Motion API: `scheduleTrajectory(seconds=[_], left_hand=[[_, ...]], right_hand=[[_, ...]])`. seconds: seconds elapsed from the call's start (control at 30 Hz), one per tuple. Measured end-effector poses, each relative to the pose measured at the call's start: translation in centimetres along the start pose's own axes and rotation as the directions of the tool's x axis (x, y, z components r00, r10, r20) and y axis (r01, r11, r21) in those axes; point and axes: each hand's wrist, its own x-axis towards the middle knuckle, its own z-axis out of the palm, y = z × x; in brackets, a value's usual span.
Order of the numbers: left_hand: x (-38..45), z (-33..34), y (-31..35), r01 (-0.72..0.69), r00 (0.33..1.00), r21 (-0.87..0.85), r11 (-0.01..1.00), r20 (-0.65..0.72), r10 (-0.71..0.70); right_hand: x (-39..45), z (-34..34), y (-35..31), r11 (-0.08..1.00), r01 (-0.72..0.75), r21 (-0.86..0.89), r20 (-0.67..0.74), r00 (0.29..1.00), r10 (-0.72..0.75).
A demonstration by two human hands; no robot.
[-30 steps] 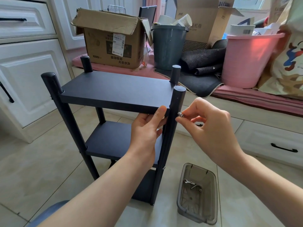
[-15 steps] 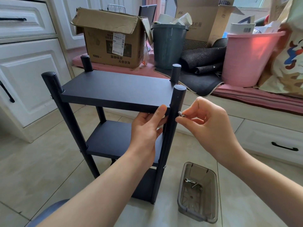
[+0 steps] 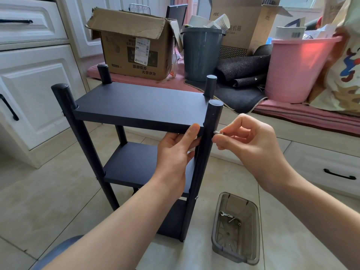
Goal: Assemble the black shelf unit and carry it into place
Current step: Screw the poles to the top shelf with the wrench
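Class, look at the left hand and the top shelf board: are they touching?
Touching. The head view shows the left hand gripping the top shelf board at its front edge, thumb pressed against the edge and fingers tucked underneath.

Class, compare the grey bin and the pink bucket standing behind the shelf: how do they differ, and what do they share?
The grey bin is dark, narrower and stuffed with paper cups; the pink bucket is pale pink, wider and holds boxes and papers. The grey bin stands left of the pink bucket. Both are upright, open-topped plastic tubs that taper downward.

"AOC" reads on the tall cardboard box [image 3: 245,22] at the back; Chinese characters "机箱" sit just below it.
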Motion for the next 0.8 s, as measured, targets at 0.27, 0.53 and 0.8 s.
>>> scheduleTrajectory(seconds=[0.27, 0.53, 0.8], left_hand=[[0.1, -0.1, -0.2, -0.026, 0.999, 0.037, 0.999, -0.022, 0.027], [0.1, 0.0, -0.5, -0.045, 0.998, 0.054, 0.998, -0.044, 0.048], [-0.1, 0.1, -0.6, -0.056, 0.997, 0.034, 0.998, -0.046, 0.057]], right_hand=[[-0.1, 0.6, -0.1, 0.971, 0.063, -0.233, -0.014, 0.998, -0.068], [-0.7, 0.9, -0.2, 0.743, 0.315, -0.59, 0.019, 0.926, -0.378], [-0.3, 1.0, -0.6, 0.912, 0.058, -0.405, -0.066, 0.993, -0.093]])
